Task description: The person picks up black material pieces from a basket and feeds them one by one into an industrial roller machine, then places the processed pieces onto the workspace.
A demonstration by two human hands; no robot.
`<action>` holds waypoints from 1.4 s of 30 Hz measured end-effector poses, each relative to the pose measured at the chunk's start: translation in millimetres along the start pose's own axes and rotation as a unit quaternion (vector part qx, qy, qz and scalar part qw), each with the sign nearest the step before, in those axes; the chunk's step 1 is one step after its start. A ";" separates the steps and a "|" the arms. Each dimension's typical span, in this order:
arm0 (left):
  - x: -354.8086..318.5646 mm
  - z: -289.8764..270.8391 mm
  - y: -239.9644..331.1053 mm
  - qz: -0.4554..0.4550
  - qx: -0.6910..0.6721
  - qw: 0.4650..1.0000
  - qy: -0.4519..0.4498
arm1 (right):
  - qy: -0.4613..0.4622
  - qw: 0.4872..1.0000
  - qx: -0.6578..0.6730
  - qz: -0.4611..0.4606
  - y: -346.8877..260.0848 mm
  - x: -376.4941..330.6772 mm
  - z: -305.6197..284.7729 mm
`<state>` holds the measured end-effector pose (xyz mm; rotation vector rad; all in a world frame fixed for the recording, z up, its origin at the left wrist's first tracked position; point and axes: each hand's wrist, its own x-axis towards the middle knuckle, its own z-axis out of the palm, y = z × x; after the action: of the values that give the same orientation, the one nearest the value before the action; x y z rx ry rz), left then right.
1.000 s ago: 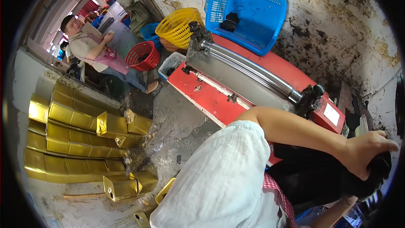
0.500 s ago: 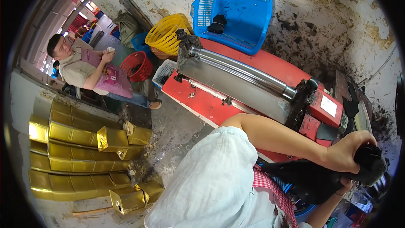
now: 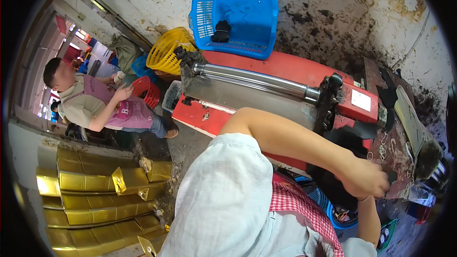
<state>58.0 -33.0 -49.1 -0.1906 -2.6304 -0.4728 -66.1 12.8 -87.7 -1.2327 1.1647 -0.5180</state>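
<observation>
Head view: your left hand [image 3: 364,178] reaches across to the right side of the frame, its fingers curled over a dark piece [image 3: 391,177] on the grimy bench [image 3: 395,147]; whether they actually clamp it you cannot tell. Your right hand is mostly hidden below that; only its forearm [image 3: 367,219] rises from the near edge, so its grasp cannot be judged. The dark piece lies just right of your left knuckles, touching the fingertips, and the left hand is the nearer one. Its long axis cannot be made out. To the left of the hand stands one red machine [image 3: 285,71] with one steel roller [image 3: 252,77] running left to right. Farther off stand one blue basket [image 3: 247,43], one yellow basket [image 3: 164,52] and one small red basket [image 3: 151,93]. One other person [image 3: 95,102] sits far left, beside a stack of gold boxes [image 3: 95,200].
</observation>
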 end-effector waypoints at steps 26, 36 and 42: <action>-4.0 27.1 -4.7 -0.170 -0.487 0.834 0.195 | -0.138 0.933 -0.240 -0.231 -14.5 -23.0 60.2; -118.9 3.4 -16.1 -0.250 -0.284 0.865 0.330 | 0.212 0.920 0.324 -0.055 63.7 -41.2 48.3; -119.7 33.0 8.7 0.005 -0.099 0.991 0.089 | 0.279 0.693 0.665 -0.006 60.2 -54.8 57.8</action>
<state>152.2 -19.5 -129.3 -0.2139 -2.4056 -0.7152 -51.4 103.7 -126.4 0.2425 0.8523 -1.4736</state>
